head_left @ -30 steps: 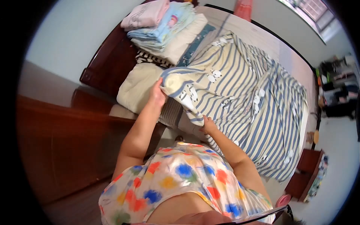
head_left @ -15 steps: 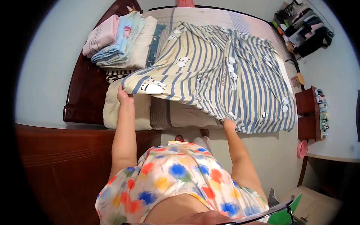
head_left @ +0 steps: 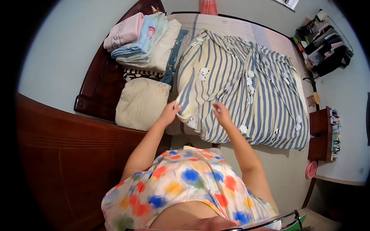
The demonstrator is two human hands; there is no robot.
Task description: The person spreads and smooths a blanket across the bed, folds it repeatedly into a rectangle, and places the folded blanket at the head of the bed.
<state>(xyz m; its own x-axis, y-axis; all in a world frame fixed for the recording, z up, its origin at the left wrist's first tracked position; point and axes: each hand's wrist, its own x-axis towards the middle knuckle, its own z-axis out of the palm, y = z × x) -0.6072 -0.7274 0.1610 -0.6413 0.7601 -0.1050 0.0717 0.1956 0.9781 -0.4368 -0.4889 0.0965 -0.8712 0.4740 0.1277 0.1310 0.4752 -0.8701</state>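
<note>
A cream-and-blue striped quilt (head_left: pixel 266 88) with panda prints is spread over much of the bed, its surface wrinkled. My left hand (head_left: pixel 169 114) is closed on its left edge, near the front of the bed. Over the quilt's front part, a little to the right, is my right hand (head_left: pixel 221 114) with its fingers curled together. Whether any cloth is pinched in those fingers is hidden. A cream pillow (head_left: pixel 140 106) with a small flower design lies to the left of my left hand.
Folded bedding (head_left: pixel 144 42) in pink, blue and white is stacked against the dark wooden headboard (head_left: pixel 98 86). A brown wooden cabinet (head_left: pixel 73 165) stands at the near left. On the right are a shelf unit (head_left: pixel 320 134), a pink basin (head_left: pixel 311 169) and hanging clothes (head_left: pixel 327 50).
My left hand has moved right, bringing the quilt's left edge with it and folding it inward. My right hand has moved up and left from the front edge onto the quilt. The view has shifted slightly.
</note>
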